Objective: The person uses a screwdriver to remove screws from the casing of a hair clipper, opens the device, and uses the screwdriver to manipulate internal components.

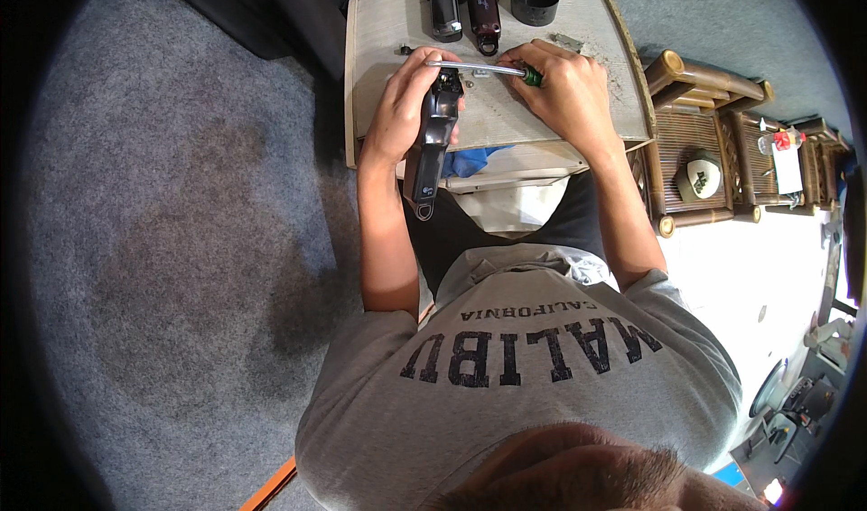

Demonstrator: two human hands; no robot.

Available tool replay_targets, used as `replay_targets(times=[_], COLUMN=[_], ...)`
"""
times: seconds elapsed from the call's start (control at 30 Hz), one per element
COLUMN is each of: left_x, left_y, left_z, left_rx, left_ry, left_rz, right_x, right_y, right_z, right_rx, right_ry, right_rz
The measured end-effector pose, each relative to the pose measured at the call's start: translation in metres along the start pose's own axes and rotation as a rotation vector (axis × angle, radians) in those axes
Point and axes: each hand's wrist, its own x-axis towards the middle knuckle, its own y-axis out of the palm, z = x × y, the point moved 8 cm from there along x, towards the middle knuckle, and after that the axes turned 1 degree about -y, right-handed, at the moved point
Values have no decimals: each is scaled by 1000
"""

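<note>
My left hand [396, 109] is wrapped around a black hair clipper [435, 136], its hanging loop pointing toward me and its head facing away. The clipper's blade end looks uncovered, with inner parts showing. My right hand [571, 91] grips a screwdriver [488, 66] by its green handle. The metal shaft lies across to the left, its tip at the clipper's head beside my left thumb; whether it sits in a screw I cannot tell. Between my hands, a small metal piece [481, 73] rests on the table [379, 32].
Farther back on the table lie a black-and-grey clipper [444, 10], a dark red clipper [483, 14] and a round black bowl [535, 4]. Blue cloth [470, 161] shows below the front edge. Bamboo chairs [691, 136] stand at the right, one holding a cap [702, 177].
</note>
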Motion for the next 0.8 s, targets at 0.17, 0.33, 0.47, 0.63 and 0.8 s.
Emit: replay_targets(times=[0.17,0.33,0.47,0.63,0.8], left_x=[0,-1,-1,-1,-2], left_y=[-2,1,0,1,0], left_z=[3,-1,1,0,5], left_rx=[17,29,29,38,-43], left_ry=[-12,-9,-15,-5,-71], left_rz=[0,-5,-18,-13,-11], right_x=[0,-1,-2,-2,-3], right_y=[-9,-12,-13,-13,-12], right_z=[-3,-10,-10,-9,-10], right_rx=[102,172,189,181,162], right_ry=[68,127,110,120,121], right_rz=[-57,-87,-99,-82,-73])
